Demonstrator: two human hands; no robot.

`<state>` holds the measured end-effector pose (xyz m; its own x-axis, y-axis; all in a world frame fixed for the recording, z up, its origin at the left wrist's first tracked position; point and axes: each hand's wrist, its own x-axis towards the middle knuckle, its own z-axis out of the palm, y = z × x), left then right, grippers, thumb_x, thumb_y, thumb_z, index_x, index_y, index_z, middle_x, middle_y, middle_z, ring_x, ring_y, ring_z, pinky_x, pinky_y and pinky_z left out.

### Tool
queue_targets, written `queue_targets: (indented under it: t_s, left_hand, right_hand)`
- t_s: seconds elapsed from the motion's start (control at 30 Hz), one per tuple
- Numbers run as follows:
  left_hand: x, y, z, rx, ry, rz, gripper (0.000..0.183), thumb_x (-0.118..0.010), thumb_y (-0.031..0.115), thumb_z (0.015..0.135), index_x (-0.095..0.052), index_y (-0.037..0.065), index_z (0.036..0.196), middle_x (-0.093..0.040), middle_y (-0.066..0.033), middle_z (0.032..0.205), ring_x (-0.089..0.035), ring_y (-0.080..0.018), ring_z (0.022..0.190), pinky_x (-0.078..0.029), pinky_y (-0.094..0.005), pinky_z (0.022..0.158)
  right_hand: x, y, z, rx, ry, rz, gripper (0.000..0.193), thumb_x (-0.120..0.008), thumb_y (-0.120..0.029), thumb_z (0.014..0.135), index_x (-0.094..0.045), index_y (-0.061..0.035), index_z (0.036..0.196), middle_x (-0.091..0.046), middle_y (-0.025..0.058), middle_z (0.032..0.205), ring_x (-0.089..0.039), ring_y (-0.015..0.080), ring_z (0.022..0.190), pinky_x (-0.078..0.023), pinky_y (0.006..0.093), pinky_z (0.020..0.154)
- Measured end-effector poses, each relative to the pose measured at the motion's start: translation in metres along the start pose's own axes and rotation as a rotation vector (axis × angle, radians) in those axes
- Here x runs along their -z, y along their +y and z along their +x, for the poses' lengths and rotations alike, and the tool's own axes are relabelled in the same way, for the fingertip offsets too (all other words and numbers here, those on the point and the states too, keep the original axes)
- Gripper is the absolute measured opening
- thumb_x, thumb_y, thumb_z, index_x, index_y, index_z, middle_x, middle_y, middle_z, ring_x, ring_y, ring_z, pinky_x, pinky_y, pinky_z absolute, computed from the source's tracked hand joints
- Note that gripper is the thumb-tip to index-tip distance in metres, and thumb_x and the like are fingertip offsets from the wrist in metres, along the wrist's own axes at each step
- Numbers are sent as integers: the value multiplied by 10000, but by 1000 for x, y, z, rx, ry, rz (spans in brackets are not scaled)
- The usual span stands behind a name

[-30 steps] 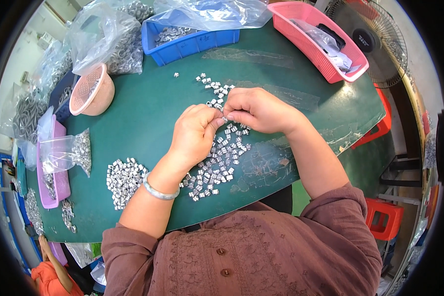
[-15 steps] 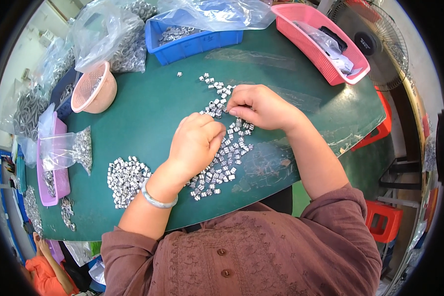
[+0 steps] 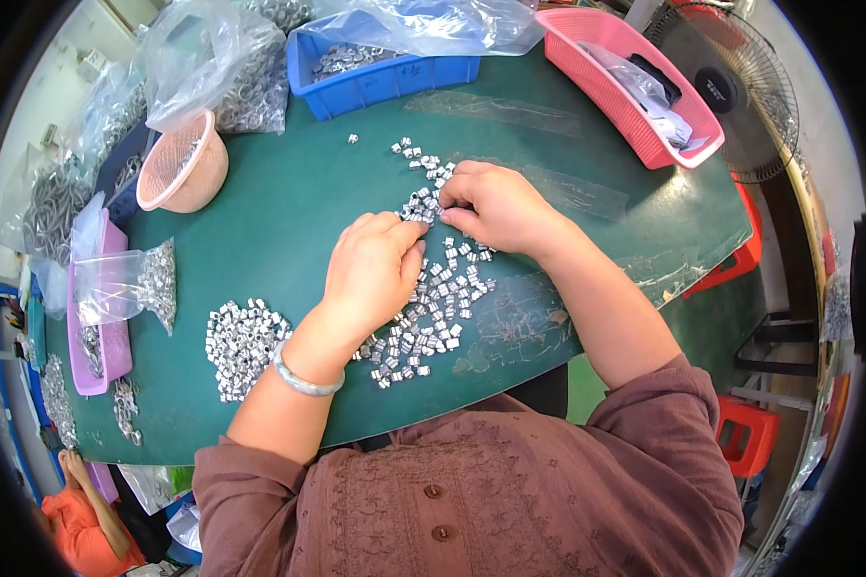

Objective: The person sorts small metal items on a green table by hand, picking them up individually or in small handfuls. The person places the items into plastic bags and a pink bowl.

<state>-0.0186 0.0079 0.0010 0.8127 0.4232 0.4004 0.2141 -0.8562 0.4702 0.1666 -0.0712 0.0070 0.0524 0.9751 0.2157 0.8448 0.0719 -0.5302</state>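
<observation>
The small silvery metal pieces lie loose on the green tabletop in a ragged band, which runs from beyond my hands down toward the table edge nearest me. My left hand is half curled, fingertips bent down at the upper pieces; I cannot tell whether any is in its grip. My right hand reaches the same part from the other side, thumb and forefinger bent close together, and whether they pinch a piece I cannot make out. A second ago my fingertips met over the band; half a second ago they had parted, the left hand lower. Now the left has moved back up, so the two sit near each other but apart. A denser pile of similar pieces sits unchanged left of my forearm, close to my pale bangle. Farther out stand a peach round basket, a lilac tray with a clear bag across it, a blue bin and a pink basket by the fan.
</observation>
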Motion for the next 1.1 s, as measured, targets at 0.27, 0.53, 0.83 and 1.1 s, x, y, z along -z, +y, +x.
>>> queue_targets:
  t_s: [0.27,0.53,0.83,1.1]
  left_hand:
    - [0,-4,1,9,-11,30,148,-623,53,785,-684,47,920,-586,-96,749,-565,-295,760,-460,-395,693]
    - [-3,-6,3,50,32,31,148,-616,37,792,-669,39,930,-588,-108,756,-565,-306,761,-462,-399,692]
    - [-7,-5,14,1,21,33,146,-661,50,755,-662,71,900,-572,-82,743,-558,-289,761,-457,-389,690]
    - [-10,-5,20,-6,38,78,130,-697,57,727,-638,69,842,-565,-74,789,-548,-287,798,-456,-383,698]
  right_hand:
    - [7,2,-2,8,-24,-4,129,-633,-164,798,-645,-39,825,-624,113,853,-603,315,845,-483,405,761]
    - [1,2,0,110,29,87,124,-654,-30,762,-659,-35,885,-599,97,863,-597,295,823,-484,371,725]
    - [1,0,1,45,-39,43,66,-640,-82,783,-623,-25,810,-589,103,845,-587,301,813,-476,380,717]
    - [12,4,1,-22,-42,102,103,-627,-112,792,-666,-56,869,-622,96,902,-603,301,860,-488,386,769]
